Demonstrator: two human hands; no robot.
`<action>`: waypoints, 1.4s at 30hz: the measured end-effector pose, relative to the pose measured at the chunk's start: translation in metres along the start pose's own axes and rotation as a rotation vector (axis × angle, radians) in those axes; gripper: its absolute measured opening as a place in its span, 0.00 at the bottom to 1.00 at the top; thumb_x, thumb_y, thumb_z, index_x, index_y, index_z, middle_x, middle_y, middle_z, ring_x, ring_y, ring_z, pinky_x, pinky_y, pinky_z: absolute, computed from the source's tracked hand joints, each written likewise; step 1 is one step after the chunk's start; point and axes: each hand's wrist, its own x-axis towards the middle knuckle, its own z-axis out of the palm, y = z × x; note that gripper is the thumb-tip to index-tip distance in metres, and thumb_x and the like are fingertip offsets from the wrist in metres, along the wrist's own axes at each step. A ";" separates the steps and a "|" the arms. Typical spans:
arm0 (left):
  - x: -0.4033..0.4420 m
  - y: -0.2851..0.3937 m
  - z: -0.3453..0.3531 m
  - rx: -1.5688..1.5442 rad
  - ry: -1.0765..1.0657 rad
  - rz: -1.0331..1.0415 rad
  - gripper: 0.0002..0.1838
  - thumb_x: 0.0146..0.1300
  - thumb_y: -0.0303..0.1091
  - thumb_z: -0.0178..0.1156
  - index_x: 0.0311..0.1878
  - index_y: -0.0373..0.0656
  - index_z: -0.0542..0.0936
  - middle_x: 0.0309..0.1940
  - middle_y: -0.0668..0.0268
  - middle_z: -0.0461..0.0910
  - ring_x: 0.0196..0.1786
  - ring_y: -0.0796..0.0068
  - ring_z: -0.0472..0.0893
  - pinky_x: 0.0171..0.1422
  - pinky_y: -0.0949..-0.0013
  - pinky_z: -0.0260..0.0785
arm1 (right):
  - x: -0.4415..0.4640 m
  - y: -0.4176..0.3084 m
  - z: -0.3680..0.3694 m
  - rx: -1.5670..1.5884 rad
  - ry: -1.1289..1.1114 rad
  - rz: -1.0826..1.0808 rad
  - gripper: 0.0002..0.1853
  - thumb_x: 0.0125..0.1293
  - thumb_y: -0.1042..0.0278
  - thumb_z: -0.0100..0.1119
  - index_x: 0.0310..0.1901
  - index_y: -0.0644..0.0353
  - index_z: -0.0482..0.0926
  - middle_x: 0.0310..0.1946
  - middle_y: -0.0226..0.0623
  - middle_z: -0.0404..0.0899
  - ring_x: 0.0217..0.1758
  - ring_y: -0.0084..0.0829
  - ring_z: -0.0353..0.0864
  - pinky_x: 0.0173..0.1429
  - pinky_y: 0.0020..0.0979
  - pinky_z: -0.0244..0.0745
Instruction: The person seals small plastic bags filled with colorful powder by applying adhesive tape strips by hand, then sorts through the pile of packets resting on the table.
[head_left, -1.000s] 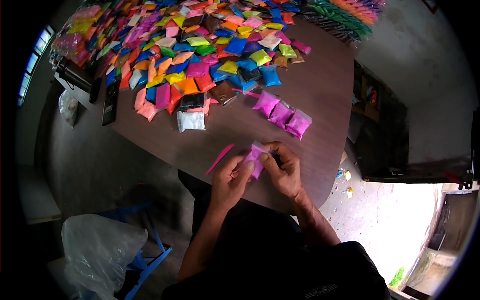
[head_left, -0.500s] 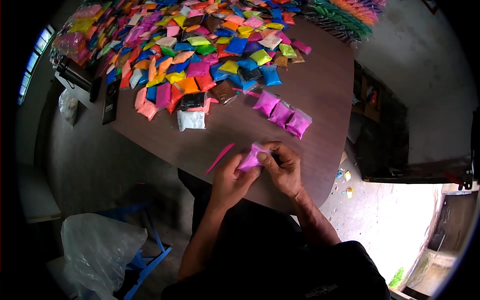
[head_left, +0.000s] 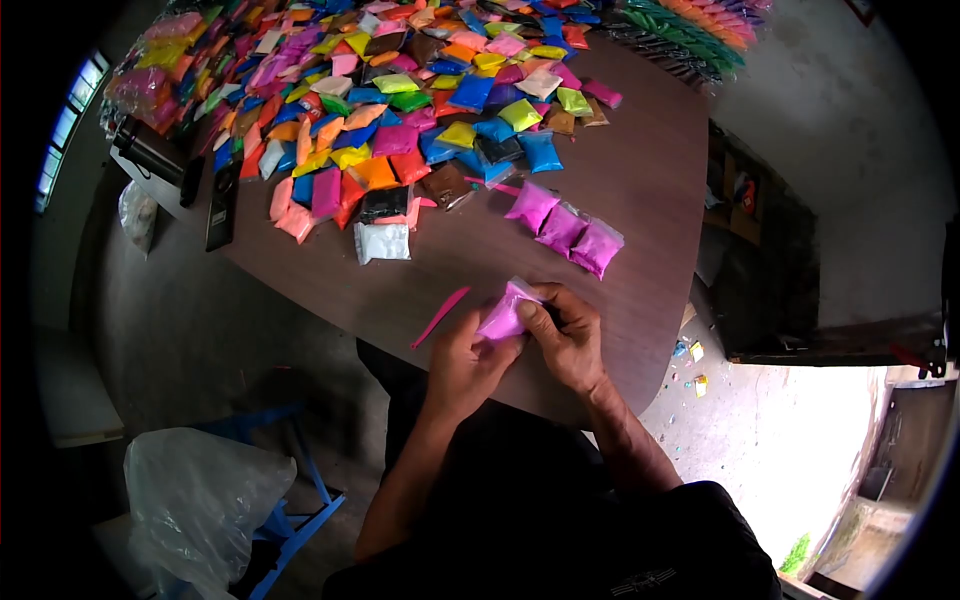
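Observation:
A small clear packet with light purple-pink filling [head_left: 507, 314] is held between both hands above the table's near edge. My left hand [head_left: 466, 366] is closed round its lower left part. The thumb and fingers of my right hand [head_left: 568, 340] pinch its upper right side. Just left of my left hand lies a thin pink plastic tool [head_left: 440, 316]. Beyond my hands, three purple-pink packets [head_left: 565, 230] lie in a slanting row. A white packet [head_left: 383, 242] rests to their left.
A large heap of coloured packets [head_left: 400, 110] covers the far part of the brown table [head_left: 650, 200]. A dark flask [head_left: 150, 150] and a black object [head_left: 221, 206] are at the left. A plastic bag [head_left: 200, 500] hangs over a blue stool frame [head_left: 310, 530] below left.
The packet in my hands has been turned and tilted a little. My left thumb has moved down off its front, so more of the packet shows. My right hand keeps its pinch.

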 end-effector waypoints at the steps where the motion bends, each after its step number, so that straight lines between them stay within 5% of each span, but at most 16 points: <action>1: 0.000 -0.001 0.000 -0.013 0.010 0.002 0.21 0.67 0.27 0.71 0.61 0.34 0.80 0.44 0.62 0.87 0.43 0.81 0.85 0.47 0.73 0.79 | 0.000 0.000 0.001 -0.006 0.002 -0.020 0.11 0.77 0.66 0.66 0.51 0.66 0.84 0.38 0.25 0.82 0.37 0.14 0.76 0.41 0.21 0.72; 7: 0.000 0.003 -0.003 -0.091 -0.030 0.023 0.20 0.68 0.28 0.71 0.61 0.34 0.80 0.45 0.65 0.86 0.47 0.81 0.84 0.50 0.73 0.79 | 0.001 0.005 -0.002 -0.052 0.007 -0.047 0.09 0.77 0.69 0.66 0.51 0.65 0.84 0.39 0.26 0.84 0.39 0.16 0.78 0.44 0.22 0.75; 14: -0.003 0.012 -0.009 -0.081 0.002 -0.025 0.11 0.77 0.33 0.64 0.52 0.35 0.82 0.38 0.72 0.82 0.38 0.88 0.77 0.40 0.80 0.69 | 0.002 0.006 -0.005 -0.106 -0.052 -0.079 0.09 0.75 0.71 0.67 0.52 0.66 0.84 0.41 0.29 0.84 0.44 0.18 0.79 0.49 0.24 0.76; 42: -0.002 0.003 -0.001 -0.117 0.135 0.106 0.08 0.75 0.32 0.66 0.47 0.36 0.84 0.33 0.77 0.79 0.33 0.91 0.71 0.36 0.80 0.61 | -0.002 -0.002 -0.005 -0.034 -0.138 -0.055 0.07 0.75 0.73 0.66 0.48 0.67 0.83 0.41 0.29 0.84 0.42 0.18 0.79 0.46 0.25 0.77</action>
